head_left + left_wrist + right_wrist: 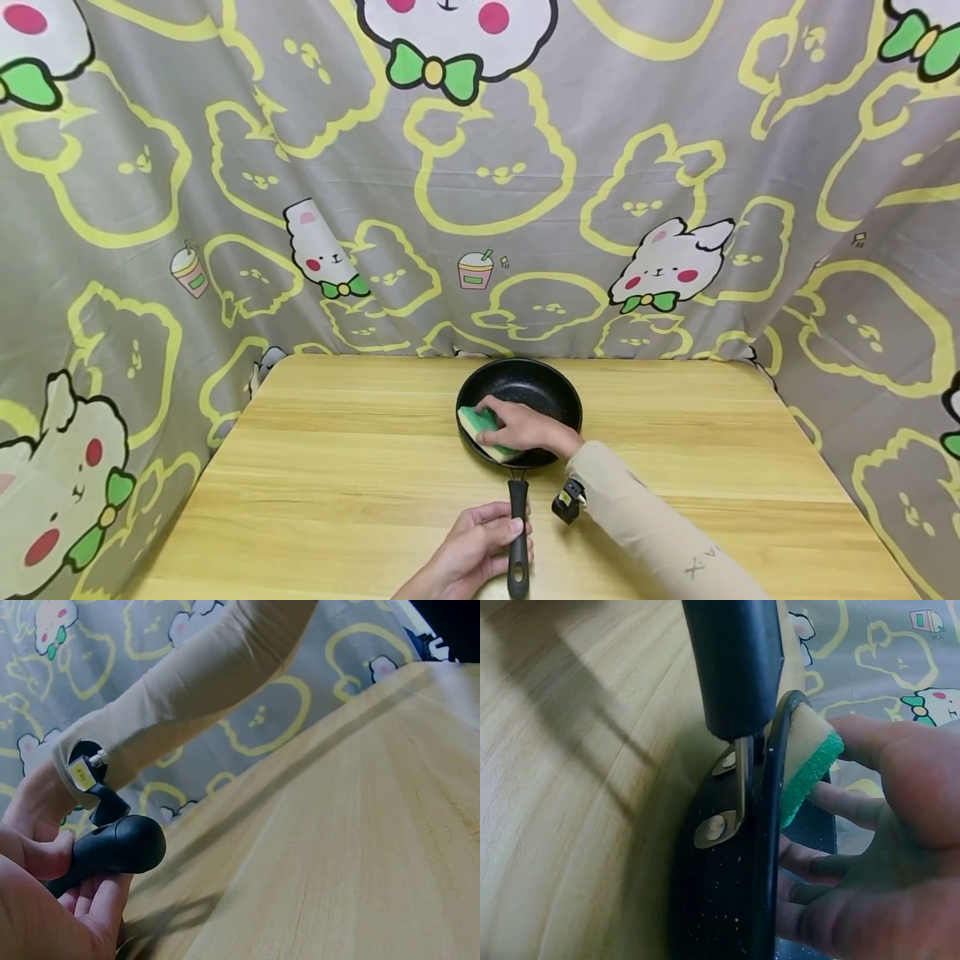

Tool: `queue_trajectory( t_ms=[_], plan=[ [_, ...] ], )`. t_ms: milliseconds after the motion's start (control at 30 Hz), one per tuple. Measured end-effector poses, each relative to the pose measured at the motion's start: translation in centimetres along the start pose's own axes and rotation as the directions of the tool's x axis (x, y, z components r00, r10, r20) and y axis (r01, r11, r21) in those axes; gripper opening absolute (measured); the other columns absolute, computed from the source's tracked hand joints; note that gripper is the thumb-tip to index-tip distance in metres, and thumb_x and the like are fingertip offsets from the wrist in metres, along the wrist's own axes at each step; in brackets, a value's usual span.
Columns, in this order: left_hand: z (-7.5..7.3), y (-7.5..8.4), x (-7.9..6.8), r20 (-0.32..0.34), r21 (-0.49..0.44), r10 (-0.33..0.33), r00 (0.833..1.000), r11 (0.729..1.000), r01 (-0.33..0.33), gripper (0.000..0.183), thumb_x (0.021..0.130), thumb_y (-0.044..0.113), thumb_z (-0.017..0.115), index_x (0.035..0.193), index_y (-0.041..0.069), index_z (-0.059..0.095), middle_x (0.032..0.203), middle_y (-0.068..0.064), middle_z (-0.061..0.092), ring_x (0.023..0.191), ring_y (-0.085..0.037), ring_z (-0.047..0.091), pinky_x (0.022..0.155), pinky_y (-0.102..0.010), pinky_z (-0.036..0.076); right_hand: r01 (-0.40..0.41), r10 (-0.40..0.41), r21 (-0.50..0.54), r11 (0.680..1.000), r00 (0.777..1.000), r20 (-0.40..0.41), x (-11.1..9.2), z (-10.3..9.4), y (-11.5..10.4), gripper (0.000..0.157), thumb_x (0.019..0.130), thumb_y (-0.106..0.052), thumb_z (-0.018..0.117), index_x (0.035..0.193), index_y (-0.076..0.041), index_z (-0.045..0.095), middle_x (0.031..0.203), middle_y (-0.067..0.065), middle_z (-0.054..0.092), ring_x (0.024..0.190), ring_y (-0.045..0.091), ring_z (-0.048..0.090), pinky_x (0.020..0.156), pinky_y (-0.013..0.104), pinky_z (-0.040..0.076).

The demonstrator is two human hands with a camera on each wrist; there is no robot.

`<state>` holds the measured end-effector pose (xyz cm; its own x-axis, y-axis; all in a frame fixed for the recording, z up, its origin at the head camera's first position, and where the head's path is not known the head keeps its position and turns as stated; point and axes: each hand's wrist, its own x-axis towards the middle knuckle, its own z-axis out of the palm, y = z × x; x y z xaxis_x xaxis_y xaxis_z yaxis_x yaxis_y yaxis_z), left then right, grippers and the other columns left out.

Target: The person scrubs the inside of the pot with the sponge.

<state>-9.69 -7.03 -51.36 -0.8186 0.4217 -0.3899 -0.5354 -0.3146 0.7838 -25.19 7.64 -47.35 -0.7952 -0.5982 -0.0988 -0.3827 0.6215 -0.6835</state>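
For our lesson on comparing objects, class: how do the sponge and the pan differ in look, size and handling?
The sponge is green and cream, while the pan is black.
The sponge is blocky and small enough to lie inside the pan, which is larger and round.
The right hand holds the sponge directly; the left hand grips the pan by its handle.
Both are being held.

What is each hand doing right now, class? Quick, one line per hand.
Left hand: closed, gripping the black handle.
Right hand: closed, holding the green-and-cream sponge inside the pan.
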Motion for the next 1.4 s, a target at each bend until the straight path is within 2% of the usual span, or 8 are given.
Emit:
queue_trajectory(
  t_ms=[167, 500, 1000, 1200, 1400],
  plan=[
    [0.0, -0.1, 0.1, -0.001, 0.0, -0.006, 1.0, 1.0, 0.006, 0.034, 0.1, 0.005, 0.063, 0.13, -0.009, 0.057, 0.1, -0.01, 0.07, 0.086, -0.019, 0.071, 0.083, -0.039, 0.061, 0.012, -0.012, 0.0, 1.0, 1.0, -0.009, 0.2, 0.1, -0.1, 0.045, 0.097, -0.026, 0.07, 0.136, -0.011, 0.054, 0.113, 0.012, 0.062, 0.092, 0.021, 0.056, 0.078, 0.036, 0.049],
    [-0.1, 0.0, 0.1, 0.005, -0.009, -0.014, 1.0, 1.0, 0.014, 0.033, 0.1, 0.006, 0.064, 0.129, -0.008, 0.058, 0.1, -0.009, 0.07, 0.086, -0.019, 0.072, 0.082, -0.037, 0.061, -0.042, 0.043, 0.018, 0.999, 0.998, -0.045, 0.8, 0.3, -0.6, 0.045, 0.098, -0.028, 0.07, 0.134, -0.009, 0.052, 0.11, 0.013, 0.062, 0.088, 0.021, 0.057, 0.074, 0.034, 0.049],
    [0.0, -0.1, 0.1, 0.02, -0.014, 0.015, 1.0, 1.0, -0.015, 0.028, 0.099, 0.005, 0.064, 0.124, -0.007, 0.06, 0.097, -0.008, 0.07, 0.084, -0.018, 0.071, 0.079, -0.035, 0.061, -0.133, 0.141, 0.099, 0.986, 0.986, -0.086, 1.8, 0.6, -0.7, 0.045, 0.098, -0.031, 0.071, 0.133, -0.013, 0.05, 0.111, 0.016, 0.062, 0.084, 0.022, 0.06, 0.069, 0.033, 0.051],
    [-0.1, -0.2, 0.1, 0.028, -0.021, 0.025, 0.999, 0.999, -0.025, 0.028, 0.099, 0.005, 0.064, 0.125, -0.007, 0.059, 0.097, -0.007, 0.07, 0.083, -0.018, 0.071, 0.079, -0.035, 0.061, -0.134, 0.138, 0.044, 0.99, 0.983, -0.122, 2.0, 0.7, -0.7, 0.047, 0.098, -0.032, 0.071, 0.135, -0.014, 0.049, 0.11, 0.016, 0.059, 0.087, 0.024, 0.058, 0.069, 0.034, 0.05],
    [-0.1, -0.2, 0.0, 0.03, -0.024, 0.02, 0.999, 1.0, -0.02, 0.03, 0.099, 0.005, 0.064, 0.126, -0.007, 0.059, 0.097, -0.007, 0.07, 0.083, -0.017, 0.071, 0.078, -0.033, 0.061, -0.171, 0.168, -0.007, 0.985, 0.974, -0.152, 2.2, 0.7, -0.6, 0.05, 0.098, -0.034, 0.071, 0.139, -0.018, 0.047, 0.115, 0.017, 0.055, 0.088, 0.026, 0.056, 0.069, 0.036, 0.05]
  ],
)
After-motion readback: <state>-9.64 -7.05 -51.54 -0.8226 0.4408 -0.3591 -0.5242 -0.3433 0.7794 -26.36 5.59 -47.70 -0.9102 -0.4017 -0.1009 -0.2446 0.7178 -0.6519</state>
